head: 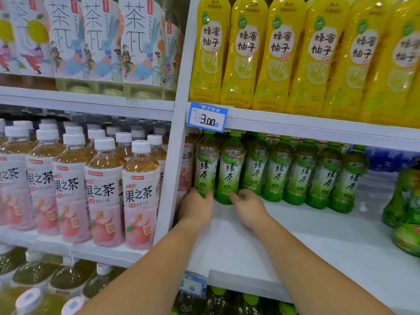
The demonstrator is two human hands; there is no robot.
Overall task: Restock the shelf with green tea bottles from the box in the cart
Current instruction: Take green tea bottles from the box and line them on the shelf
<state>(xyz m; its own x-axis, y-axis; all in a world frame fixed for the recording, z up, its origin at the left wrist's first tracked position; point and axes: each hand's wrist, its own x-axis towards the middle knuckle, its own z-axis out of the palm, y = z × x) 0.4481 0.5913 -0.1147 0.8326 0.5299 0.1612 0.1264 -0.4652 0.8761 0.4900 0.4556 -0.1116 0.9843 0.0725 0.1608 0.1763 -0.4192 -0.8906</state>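
On the smooth white shelf [295, 235], the left grip [197, 208] curls round the base of the leftmost green tea bottle [205, 164]. The right grip [247, 206] curls round the second bottle [230, 169] at its base. Glossy plastic neighbours [297, 176] crowd the right, and a white post [175, 155] hems in the left.

White shelf [295, 242] — upright green tea bottles [278, 172] in a row at its back, wrapped green bottles [406, 201] at right.

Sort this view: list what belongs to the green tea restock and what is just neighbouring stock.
Job:
- left hand gripping the leftmost green tea bottle
- right hand holding the second green tea bottle
- white shelf

Not the job:
- yellow bottles above
- pink-label tea bottles to the left
- blue price tag
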